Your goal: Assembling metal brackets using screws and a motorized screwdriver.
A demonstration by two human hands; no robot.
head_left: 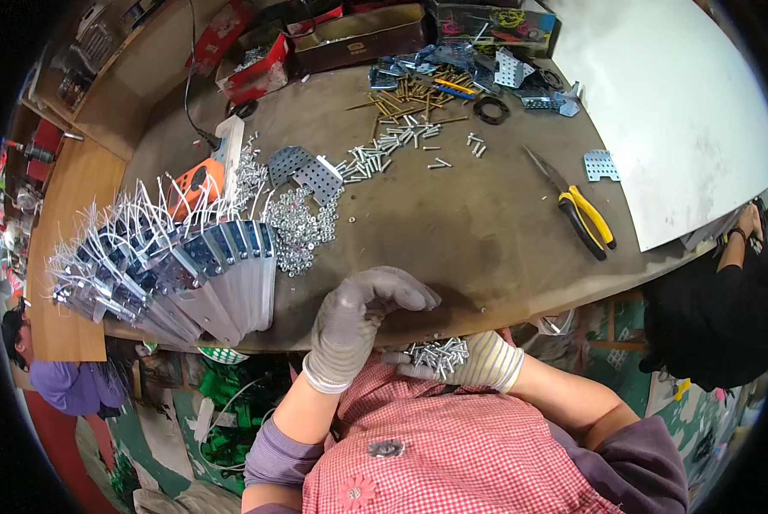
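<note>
Both my hands wear pale, striped knit gloves. My left hand (pixel 362 313) is cupped above the table's front edge, fingers extended and bent to the right; nothing shows in it, though its palm side is hidden. Just below the edge, my right hand (pixel 493 361) lies palm up under a heap of small silver screws (pixel 439 356). More silver screws (pixel 375 156) are spread across the middle of the table. Left of them lies a pile of small nuts (pixel 298 224), with grey perforated plates (pixel 318 180) at its upper end.
A fanned row of metal-and-clear-plastic pieces with white wires (pixel 221 265) stands on the left, beside an orange device (pixel 197 187). Yellow-black pliers (pixel 582 214) lie right. Brass-coloured screws (pixel 409 96) and open boxes (pixel 358 41) are farther back. Another person (pixel 718 308) is at far right.
</note>
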